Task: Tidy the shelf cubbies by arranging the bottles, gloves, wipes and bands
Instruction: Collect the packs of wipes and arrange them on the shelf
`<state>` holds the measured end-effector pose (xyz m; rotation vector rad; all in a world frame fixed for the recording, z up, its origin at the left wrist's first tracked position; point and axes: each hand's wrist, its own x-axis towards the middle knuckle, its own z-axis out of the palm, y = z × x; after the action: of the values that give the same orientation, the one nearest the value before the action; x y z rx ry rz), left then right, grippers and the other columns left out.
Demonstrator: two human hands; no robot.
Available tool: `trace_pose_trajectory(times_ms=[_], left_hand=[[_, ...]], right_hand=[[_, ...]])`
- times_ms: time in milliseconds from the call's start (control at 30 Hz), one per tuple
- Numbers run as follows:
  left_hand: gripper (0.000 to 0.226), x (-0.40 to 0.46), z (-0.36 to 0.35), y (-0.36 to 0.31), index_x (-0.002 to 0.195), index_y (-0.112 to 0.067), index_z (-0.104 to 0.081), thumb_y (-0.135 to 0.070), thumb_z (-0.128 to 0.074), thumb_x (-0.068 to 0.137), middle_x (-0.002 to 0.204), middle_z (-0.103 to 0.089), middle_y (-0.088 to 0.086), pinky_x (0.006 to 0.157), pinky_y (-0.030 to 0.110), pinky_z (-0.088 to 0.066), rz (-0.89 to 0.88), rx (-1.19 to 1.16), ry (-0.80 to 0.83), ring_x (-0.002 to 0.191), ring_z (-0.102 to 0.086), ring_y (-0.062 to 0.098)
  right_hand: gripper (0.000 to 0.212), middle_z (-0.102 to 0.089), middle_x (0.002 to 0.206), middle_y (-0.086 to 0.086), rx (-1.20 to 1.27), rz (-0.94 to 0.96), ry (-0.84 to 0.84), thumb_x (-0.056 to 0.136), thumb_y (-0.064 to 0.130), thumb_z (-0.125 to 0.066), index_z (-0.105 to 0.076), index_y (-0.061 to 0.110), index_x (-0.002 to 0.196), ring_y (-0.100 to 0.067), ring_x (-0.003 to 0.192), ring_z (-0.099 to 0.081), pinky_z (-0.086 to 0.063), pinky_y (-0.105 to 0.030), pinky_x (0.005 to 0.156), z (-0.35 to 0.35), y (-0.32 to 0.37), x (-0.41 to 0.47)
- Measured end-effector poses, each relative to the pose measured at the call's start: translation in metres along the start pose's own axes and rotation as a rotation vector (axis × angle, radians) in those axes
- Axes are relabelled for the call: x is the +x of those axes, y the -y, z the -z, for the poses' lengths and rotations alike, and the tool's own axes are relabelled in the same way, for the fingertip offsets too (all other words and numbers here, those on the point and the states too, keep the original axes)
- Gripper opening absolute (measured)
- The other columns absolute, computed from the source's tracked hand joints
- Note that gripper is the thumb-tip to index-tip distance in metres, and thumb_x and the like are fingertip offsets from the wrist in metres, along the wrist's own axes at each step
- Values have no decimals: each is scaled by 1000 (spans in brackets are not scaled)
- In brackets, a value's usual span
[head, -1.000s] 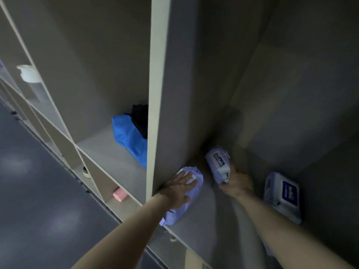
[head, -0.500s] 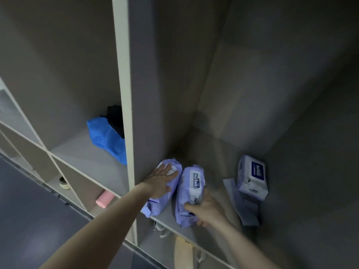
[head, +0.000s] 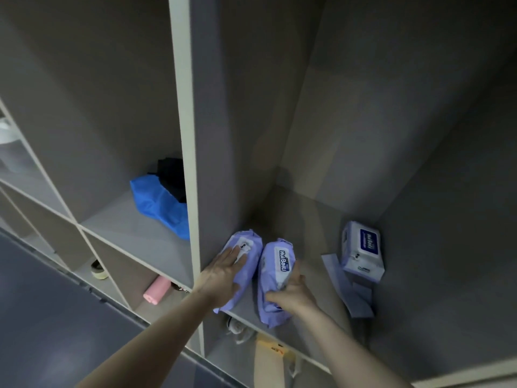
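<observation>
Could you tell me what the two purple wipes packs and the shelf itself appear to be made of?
The two purple wipes packs look like soft plastic film with a faint sheen: both crinkle, and their ends are gathered. The shelf looks like smooth, matte grey laminated board with a paler edge strip, though dim light leaves that open.

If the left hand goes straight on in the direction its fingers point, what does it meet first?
Probably only the grey back wall of the cubby: the left hand lies flat on a lilac soft wipes pack, fingers pointing inward. Depth is unclear.
</observation>
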<state>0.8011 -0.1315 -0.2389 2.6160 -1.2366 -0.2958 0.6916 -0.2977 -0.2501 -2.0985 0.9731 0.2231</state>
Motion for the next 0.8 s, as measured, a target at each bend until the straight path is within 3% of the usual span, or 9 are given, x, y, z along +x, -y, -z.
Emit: trace_pose_trajectory(times_ms=[33, 100, 267, 400, 500, 567, 667, 733, 800], left_hand=[[82, 1, 1, -1, 151, -19, -21, -31, -67, 84, 160, -9, 1, 112, 22, -23, 2, 0, 49, 147, -16, 19], [78, 4, 5, 1, 152, -26, -8, -30, -57, 91, 161, 1, -3, 113, 20, -15, 36, -52, 110, 148, -1, 13], [81, 14, 23, -9, 152, -26, -15, -43, -61, 87, 157, -24, 1, 112, 26, -25, 9, -134, 118, 144, -23, 18], [97, 23, 11, -27, 151, -33, -13, -68, -52, 70, 158, -22, 1, 118, 32, -11, -155, -103, 181, 147, -14, 15], [99, 20, -6, -34, 149, -37, -21, -81, -26, 60, 155, -31, 3, 117, 37, -2, -103, 3, 212, 148, -9, 16], [108, 18, -8, -40, 149, -31, -24, -82, -11, 55, 151, -38, 6, 118, 38, 2, -92, 144, 183, 147, -12, 17], [88, 11, -7, -56, 145, -10, -32, -72, -34, 83, 142, -46, 14, 118, 48, 3, -89, 295, 172, 140, -28, 26], [83, 6, -4, -64, 140, -3, -36, -67, -36, 87, 129, -56, 16, 118, 51, 3, -75, 358, 141, 129, -41, 29], [79, 3, 6, -62, 135, -4, -43, -66, -29, 89, 119, -62, 17, 117, 50, 2, -50, 370, 81, 123, -46, 30]], right_hand=[[100, -48, 126, -4, -31, 5, 15, 50, 38, -71, -25, 22, 138, -21, 107, -58, -49, -28, 86, 8, -3, 1], [94, -48, 129, -4, -99, 46, 73, 51, 31, -73, -33, 21, 135, -17, 109, -56, -48, -25, 88, 28, -10, 2], [98, -38, 146, 2, -606, 260, 303, 69, 14, -69, -15, 35, 148, -22, 127, -44, -44, -24, 92, 58, -2, -5], [87, -26, 152, 3, -997, 501, 63, 79, 22, -67, -18, 35, 149, -23, 138, -25, -25, -39, 108, 56, 12, -5], [77, -19, 156, -4, -740, 324, -225, 88, 17, -56, -12, 29, 151, -25, 140, -26, -32, -37, 106, 52, -7, -6], [64, -34, 150, -8, -396, 112, -352, 92, 22, -52, -22, 18, 149, -26, 132, -42, -41, -33, 97, 44, -19, -11], [42, -61, 125, -6, 20, -36, -234, 94, 35, -54, -50, 14, 130, -25, 112, -60, -45, -26, 81, 31, -18, -20], [61, -60, 114, -2, 363, -31, -126, 88, 33, -66, -40, 15, 140, -21, 101, -61, -46, -25, 76, 20, -11, -23], [79, -55, 124, 1, 540, 57, -36, 83, 15, -71, -25, 13, 148, -16, 108, -56, -47, -23, 86, 5, -3, -24]])
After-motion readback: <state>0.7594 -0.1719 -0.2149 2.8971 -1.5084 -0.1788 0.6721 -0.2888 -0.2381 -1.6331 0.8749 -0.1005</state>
